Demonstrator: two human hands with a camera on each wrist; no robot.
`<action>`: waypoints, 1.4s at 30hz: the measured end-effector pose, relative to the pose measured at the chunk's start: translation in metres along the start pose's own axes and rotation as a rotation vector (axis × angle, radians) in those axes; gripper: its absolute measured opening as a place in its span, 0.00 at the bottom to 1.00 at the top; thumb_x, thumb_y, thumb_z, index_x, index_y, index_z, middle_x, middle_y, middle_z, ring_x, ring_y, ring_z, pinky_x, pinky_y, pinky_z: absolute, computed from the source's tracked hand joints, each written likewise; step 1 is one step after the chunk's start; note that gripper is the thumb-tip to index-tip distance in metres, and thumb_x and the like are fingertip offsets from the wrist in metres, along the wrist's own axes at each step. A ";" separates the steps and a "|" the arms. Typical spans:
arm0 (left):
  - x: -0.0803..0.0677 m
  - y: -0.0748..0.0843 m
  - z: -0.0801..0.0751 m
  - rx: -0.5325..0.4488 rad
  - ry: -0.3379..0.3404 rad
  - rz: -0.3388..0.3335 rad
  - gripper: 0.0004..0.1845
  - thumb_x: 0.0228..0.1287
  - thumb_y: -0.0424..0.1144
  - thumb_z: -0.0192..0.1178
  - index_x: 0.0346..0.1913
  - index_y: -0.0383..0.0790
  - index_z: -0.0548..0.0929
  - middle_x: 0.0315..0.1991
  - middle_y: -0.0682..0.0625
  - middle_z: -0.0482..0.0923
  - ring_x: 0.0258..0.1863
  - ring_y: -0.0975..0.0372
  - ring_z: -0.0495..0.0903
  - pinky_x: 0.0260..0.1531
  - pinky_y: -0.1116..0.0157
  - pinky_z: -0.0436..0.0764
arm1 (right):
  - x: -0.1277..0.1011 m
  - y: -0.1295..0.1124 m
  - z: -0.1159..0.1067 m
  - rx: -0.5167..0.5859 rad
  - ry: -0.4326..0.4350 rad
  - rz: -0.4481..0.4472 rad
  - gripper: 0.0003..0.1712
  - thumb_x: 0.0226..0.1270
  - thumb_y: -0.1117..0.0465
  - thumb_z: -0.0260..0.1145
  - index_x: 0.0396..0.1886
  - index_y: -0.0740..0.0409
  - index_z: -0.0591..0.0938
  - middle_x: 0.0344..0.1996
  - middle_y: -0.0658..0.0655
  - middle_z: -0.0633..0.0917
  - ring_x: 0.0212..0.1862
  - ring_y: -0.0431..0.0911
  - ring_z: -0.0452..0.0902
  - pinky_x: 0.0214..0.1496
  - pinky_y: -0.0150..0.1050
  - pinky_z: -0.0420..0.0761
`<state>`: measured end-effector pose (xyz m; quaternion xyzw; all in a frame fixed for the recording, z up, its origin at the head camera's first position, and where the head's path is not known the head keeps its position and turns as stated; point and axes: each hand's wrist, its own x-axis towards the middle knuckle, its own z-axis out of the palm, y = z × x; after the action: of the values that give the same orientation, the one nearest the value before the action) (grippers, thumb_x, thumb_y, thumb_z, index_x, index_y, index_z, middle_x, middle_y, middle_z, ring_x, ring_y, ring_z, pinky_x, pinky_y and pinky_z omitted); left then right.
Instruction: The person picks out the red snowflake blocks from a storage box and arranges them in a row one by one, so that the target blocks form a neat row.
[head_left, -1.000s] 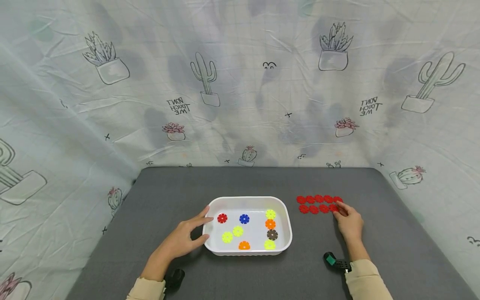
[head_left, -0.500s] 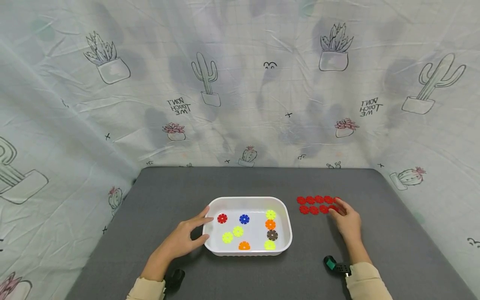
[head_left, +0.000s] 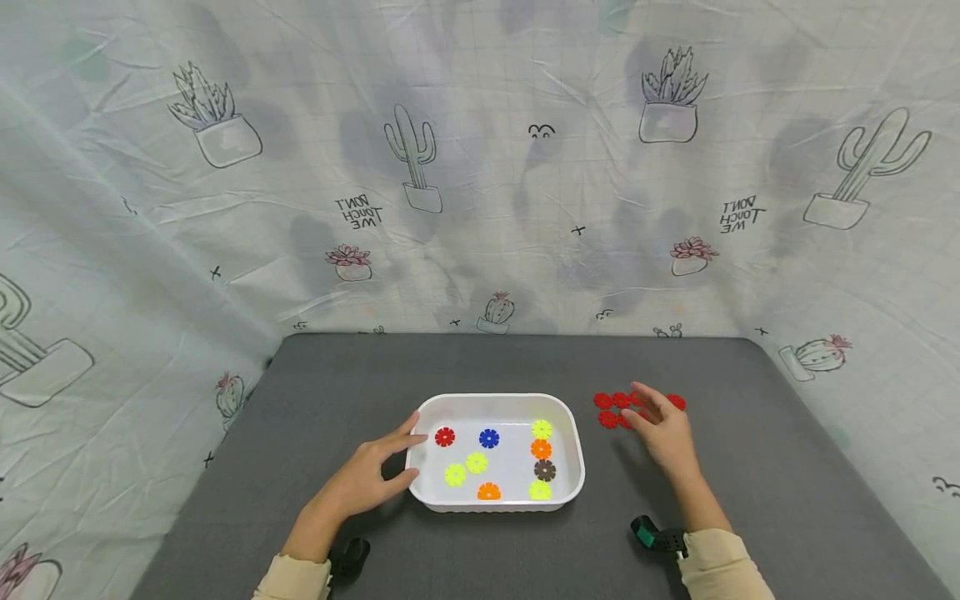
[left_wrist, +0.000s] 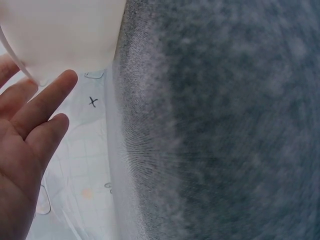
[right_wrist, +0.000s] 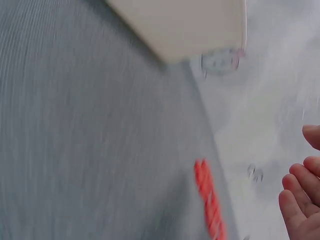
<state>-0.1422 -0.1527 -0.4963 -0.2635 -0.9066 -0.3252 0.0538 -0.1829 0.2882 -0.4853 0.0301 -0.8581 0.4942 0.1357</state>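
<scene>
In the head view a white plastic tray [head_left: 525, 506] stands on the table, with several notched flower-shaped discs inside, such as a red disc [head_left: 445, 437] and a blue disc [head_left: 489, 438]. My left hand [head_left: 367, 475] lies at its left end; its fingers are fairly straight and touch the rim. In the left wrist view, two fingertips of the left hand [left_wrist: 30, 130] show beside the tray wall. My right hand [head_left: 667, 433] is above two rows of red discs [head_left: 603, 401], hiding some. Thumb and fingers stand apart, and no disc shows between them.
The grey table [head_left: 510, 550] reaches back to a white cloth [head_left: 480, 167] printed with cacti, which also hangs at the sides. One dark wrist camera [head_left: 656, 535] sits by the right sleeve, another [head_left: 351, 557] by the left.
My right hand has left the right end of the red rows and moved left across them, uncovering the last disc of the back row. The left hand and tray have stayed put.
</scene>
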 end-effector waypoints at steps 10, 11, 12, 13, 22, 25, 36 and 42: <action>0.000 0.002 -0.001 -0.002 0.003 -0.006 0.25 0.56 0.43 0.60 0.58 0.46 0.73 0.67 0.51 0.57 0.62 0.59 0.64 0.55 0.51 0.69 | -0.005 -0.054 0.034 0.121 -0.097 -0.157 0.30 0.56 0.57 0.65 0.58 0.59 0.70 0.57 0.60 0.74 0.57 0.55 0.69 0.56 0.42 0.71; 0.000 0.002 0.000 -0.001 0.003 -0.006 0.25 0.56 0.43 0.60 0.58 0.46 0.73 0.67 0.51 0.57 0.62 0.59 0.64 0.55 0.51 0.69 | -0.007 -0.059 0.038 0.137 -0.110 -0.180 0.29 0.56 0.59 0.65 0.58 0.60 0.70 0.56 0.61 0.74 0.57 0.55 0.70 0.56 0.40 0.72; 0.000 0.002 0.000 -0.001 0.003 -0.008 0.25 0.56 0.43 0.60 0.59 0.46 0.73 0.68 0.52 0.56 0.63 0.59 0.64 0.55 0.51 0.69 | -0.008 -0.065 0.043 0.151 -0.128 -0.194 0.29 0.56 0.59 0.65 0.58 0.61 0.71 0.56 0.61 0.74 0.57 0.55 0.70 0.56 0.39 0.72; -0.001 0.002 0.000 -0.003 0.003 -0.009 0.25 0.56 0.43 0.60 0.58 0.46 0.73 0.68 0.52 0.56 0.62 0.59 0.64 0.55 0.51 0.69 | -0.009 -0.070 0.048 0.165 -0.146 -0.208 0.28 0.56 0.60 0.65 0.57 0.61 0.71 0.56 0.61 0.74 0.57 0.55 0.70 0.57 0.38 0.71; -0.001 0.004 0.000 0.003 0.000 -0.026 0.25 0.56 0.43 0.60 0.59 0.47 0.73 0.68 0.52 0.56 0.63 0.59 0.64 0.55 0.51 0.69 | -0.020 -0.113 0.094 0.271 -0.318 -0.176 0.27 0.56 0.60 0.65 0.56 0.60 0.71 0.56 0.60 0.74 0.59 0.51 0.68 0.60 0.46 0.67; -0.001 0.004 0.000 0.005 -0.002 -0.028 0.25 0.55 0.44 0.59 0.58 0.47 0.73 0.68 0.51 0.56 0.63 0.59 0.63 0.55 0.51 0.69 | -0.025 -0.132 0.107 0.273 -0.355 -0.145 0.27 0.56 0.64 0.64 0.56 0.63 0.71 0.56 0.61 0.74 0.59 0.52 0.68 0.60 0.47 0.67; -0.001 0.002 0.000 0.007 -0.001 0.010 0.25 0.56 0.43 0.60 0.58 0.47 0.73 0.68 0.52 0.57 0.62 0.59 0.64 0.55 0.51 0.69 | -0.015 -0.136 0.167 0.278 -0.454 -0.073 0.25 0.55 0.64 0.65 0.54 0.61 0.73 0.53 0.61 0.76 0.57 0.52 0.71 0.59 0.46 0.69; -0.001 0.001 0.000 0.005 -0.008 0.014 0.25 0.56 0.43 0.59 0.59 0.47 0.73 0.68 0.52 0.55 0.62 0.58 0.64 0.55 0.51 0.69 | -0.009 -0.136 0.190 0.169 -0.483 -0.037 0.22 0.55 0.62 0.65 0.52 0.58 0.75 0.50 0.55 0.79 0.54 0.49 0.73 0.57 0.44 0.72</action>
<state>-0.1410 -0.1525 -0.4957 -0.2712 -0.9056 -0.3217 0.0533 -0.1872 0.0558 -0.4635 0.1743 -0.8206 0.5402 -0.0673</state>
